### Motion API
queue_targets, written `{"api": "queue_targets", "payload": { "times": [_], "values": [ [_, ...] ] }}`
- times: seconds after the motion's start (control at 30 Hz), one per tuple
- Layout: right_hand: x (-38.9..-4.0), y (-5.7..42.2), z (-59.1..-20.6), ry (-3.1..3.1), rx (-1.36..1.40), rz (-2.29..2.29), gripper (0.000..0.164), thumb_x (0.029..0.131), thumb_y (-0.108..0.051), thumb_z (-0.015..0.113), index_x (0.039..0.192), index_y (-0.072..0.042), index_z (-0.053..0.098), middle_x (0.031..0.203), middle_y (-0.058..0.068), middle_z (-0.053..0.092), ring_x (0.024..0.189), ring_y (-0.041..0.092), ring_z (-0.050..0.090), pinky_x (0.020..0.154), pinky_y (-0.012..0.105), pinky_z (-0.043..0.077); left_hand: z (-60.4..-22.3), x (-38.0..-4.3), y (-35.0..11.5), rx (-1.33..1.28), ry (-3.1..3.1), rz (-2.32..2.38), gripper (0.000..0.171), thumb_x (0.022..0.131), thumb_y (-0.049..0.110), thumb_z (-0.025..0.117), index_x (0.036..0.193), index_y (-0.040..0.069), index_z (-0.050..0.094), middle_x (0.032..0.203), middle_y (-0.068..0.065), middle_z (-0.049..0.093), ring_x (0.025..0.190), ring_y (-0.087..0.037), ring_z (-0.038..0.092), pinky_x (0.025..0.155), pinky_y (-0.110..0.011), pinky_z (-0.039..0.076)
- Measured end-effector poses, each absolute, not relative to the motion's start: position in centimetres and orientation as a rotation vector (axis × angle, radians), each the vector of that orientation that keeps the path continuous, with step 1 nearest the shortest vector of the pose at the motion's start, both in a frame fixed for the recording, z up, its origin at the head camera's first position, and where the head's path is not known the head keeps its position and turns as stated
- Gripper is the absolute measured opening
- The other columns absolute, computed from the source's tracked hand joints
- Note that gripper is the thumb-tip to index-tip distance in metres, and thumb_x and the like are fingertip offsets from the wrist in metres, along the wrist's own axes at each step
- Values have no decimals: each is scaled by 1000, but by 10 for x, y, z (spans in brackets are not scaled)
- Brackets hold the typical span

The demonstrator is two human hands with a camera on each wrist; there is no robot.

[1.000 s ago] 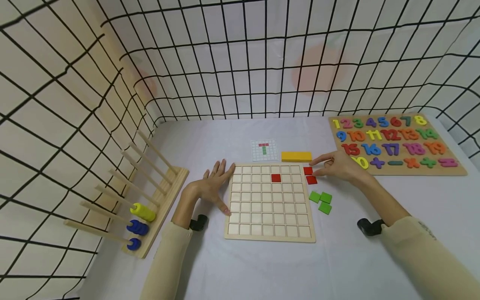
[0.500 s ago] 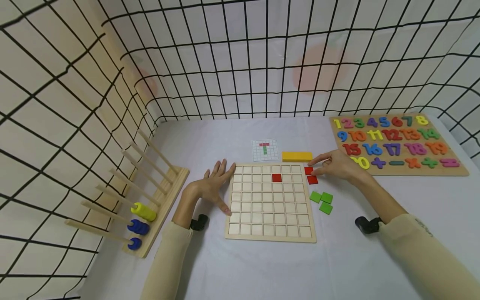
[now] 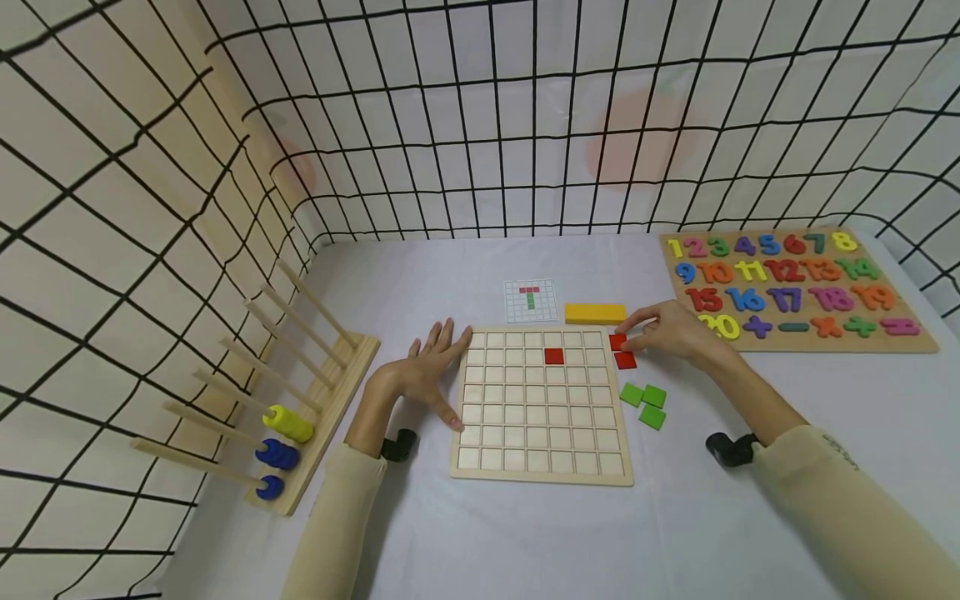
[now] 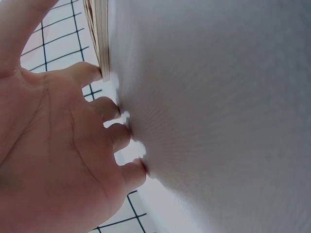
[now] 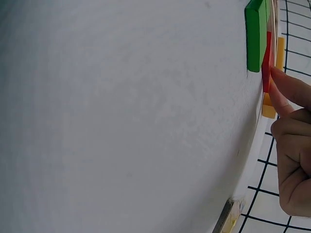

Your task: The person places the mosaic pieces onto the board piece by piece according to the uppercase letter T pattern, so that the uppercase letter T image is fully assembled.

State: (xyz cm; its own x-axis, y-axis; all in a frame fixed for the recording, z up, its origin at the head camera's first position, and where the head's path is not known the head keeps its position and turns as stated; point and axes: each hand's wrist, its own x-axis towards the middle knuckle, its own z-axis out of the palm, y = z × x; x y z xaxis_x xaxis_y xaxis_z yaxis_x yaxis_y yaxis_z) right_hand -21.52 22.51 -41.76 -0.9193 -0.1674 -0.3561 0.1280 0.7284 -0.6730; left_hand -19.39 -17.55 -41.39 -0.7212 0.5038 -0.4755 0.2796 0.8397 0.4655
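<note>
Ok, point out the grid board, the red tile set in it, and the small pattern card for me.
Grid board (image 3: 536,415), head view: a bare cell near its middle.
Red tile (image 3: 553,357), head view: the middle of its top face.
Pattern card (image 3: 531,301), head view: the green printed stem.

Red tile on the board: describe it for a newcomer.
Find the wooden board on the table. The red tile sits in its second row from the far edge, fifth from the left. It is the board's only coloured tile; the other red tiles lie to the board's right.
</note>
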Motion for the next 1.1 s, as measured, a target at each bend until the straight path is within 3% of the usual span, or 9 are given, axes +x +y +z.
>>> {"api": "queue_targets", "payload": {
  "times": [0.17,0.4,0.67,0.9,1.1],
  "values": [
    [-216,225,-417,2540,-37,-1021,38,91,-23,78,123,-2,72,87,5,53,83,22,45,73,36,32,-414,-193,-176,573,2414,481,152,64,40,99,166,18,-11,168,-18,-29,158,-35,-28,129,-59,-13],
    [-216,223,-416,2531,-40,-1010,39,91,-22,78,123,-2,71,73,1,43,74,19,42,70,35,31,-413,-192,-176,577,2428,478,152,64,40,99,166,17,-10,168,-19,-28,158,-37,-27,128,-62,-11],
    [-217,224,-414,2528,-52,-993,40,90,-24,79,122,-1,70,86,6,43,77,20,42,68,33,29,-414,-192,-175,582,2421,478,151,64,40,99,166,18,-11,169,-17,-29,158,-35,-28,129,-61,-12],
    [-216,223,-415,2550,-72,-980,39,92,-22,77,122,0,68,72,0,39,71,18,41,63,30,29,-414,-193,-175,576,2422,475,152,64,40,99,166,18,-11,168,-18,-29,158,-36,-28,129,-61,-12],
    [-214,225,-416,2566,-98,-973,39,91,-19,77,124,0,68,72,0,40,66,17,39,59,27,29,-415,-193,-175,574,2425,468,152,64,40,99,166,19,-11,169,-17,-28,158,-35,-27,129,-60,-12]
  ]
}}
